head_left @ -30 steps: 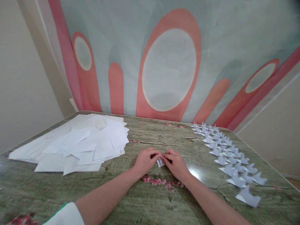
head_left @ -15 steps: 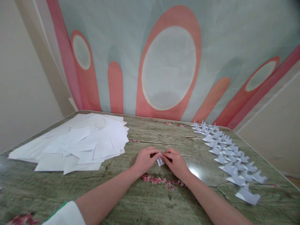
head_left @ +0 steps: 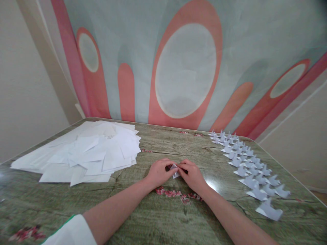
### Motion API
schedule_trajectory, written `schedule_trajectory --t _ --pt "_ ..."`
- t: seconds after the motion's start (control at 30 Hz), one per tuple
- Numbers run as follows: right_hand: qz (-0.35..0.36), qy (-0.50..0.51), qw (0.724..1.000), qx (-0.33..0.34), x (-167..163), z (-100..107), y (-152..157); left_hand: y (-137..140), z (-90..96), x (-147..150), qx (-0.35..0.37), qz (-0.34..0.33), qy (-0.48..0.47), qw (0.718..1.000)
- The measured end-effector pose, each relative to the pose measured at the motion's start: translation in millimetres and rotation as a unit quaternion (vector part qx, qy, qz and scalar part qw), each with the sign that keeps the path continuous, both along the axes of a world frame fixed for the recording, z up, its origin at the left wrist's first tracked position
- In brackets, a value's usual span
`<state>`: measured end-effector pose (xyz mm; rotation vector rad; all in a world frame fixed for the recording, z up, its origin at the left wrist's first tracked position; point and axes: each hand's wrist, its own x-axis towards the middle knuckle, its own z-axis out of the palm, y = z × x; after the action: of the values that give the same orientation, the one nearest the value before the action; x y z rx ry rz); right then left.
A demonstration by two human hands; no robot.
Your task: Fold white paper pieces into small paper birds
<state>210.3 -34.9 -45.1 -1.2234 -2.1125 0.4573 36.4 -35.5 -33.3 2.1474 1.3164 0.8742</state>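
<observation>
Between both hands, just above the middle of the table, is a small folded white paper with a pointed top. My left hand pinches its left side between thumb and fingers. From the other side my right hand grips the right edge, its fingertips closed together. The fingers cover part of the paper, so its full shape is hidden. Rows of folded white paper birds stand along the table's right side, away from the hands.
A wide, loose pile of white paper sheets covers the left part of the wood-patterned table. Behind the table's far edge rises a wall with coral and grey-green shapes.
The folded paper has turned slightly, and its pointed top now shows between the fingers. Both hands stay pinched on it. The camera view has shifted a little.
</observation>
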Motion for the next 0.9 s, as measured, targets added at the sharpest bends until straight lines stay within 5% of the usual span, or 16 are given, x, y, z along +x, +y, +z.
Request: schedule_trajectory --t 0.9 --pt "0.015 -0.004 1.000 0.018 3.2 0.5 -3.0 -0.1 -1.3 1.7 -0.009 -0.003 0.036 0.999"
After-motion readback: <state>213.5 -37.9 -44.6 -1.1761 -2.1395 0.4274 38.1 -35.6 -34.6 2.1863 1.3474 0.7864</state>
